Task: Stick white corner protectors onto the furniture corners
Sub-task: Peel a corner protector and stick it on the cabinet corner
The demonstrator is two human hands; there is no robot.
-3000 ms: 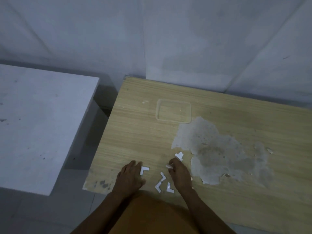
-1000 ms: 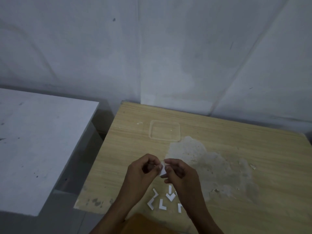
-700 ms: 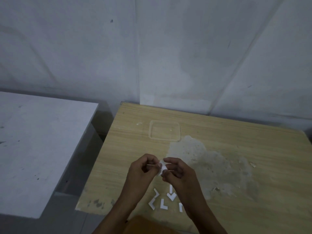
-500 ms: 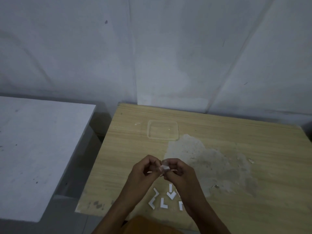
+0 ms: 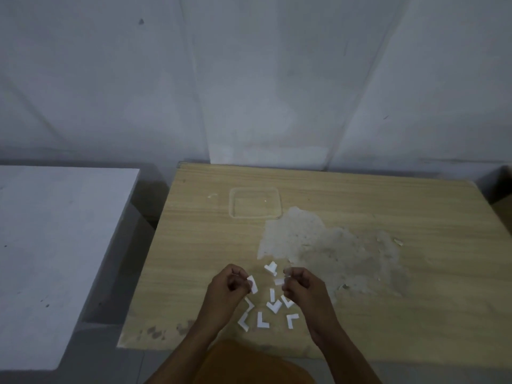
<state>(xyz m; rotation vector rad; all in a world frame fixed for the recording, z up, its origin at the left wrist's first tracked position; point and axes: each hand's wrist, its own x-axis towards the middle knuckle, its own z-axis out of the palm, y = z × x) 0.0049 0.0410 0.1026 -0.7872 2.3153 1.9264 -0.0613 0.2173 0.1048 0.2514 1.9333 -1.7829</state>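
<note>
Pulled apart above the loose protectors (image 5: 270, 307) on the worktop (image 5: 360, 314), after pinching together a moment ago; left hand (image 5: 230, 286) pinching the white corner protector (image 5: 252, 284), right hand (image 5: 300, 285) gripping a peeled backing strip (image 5: 278, 281); adhesive probably bared, ready for a corner.

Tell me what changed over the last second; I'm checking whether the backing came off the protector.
The hands have pulled apart: the left hand holds the white corner protector, while the right hand pinches a small white strip, likely the backing. A second ago both gripped one piece together. The loose protectors and clear tray on the wooden table stayed put.
</note>
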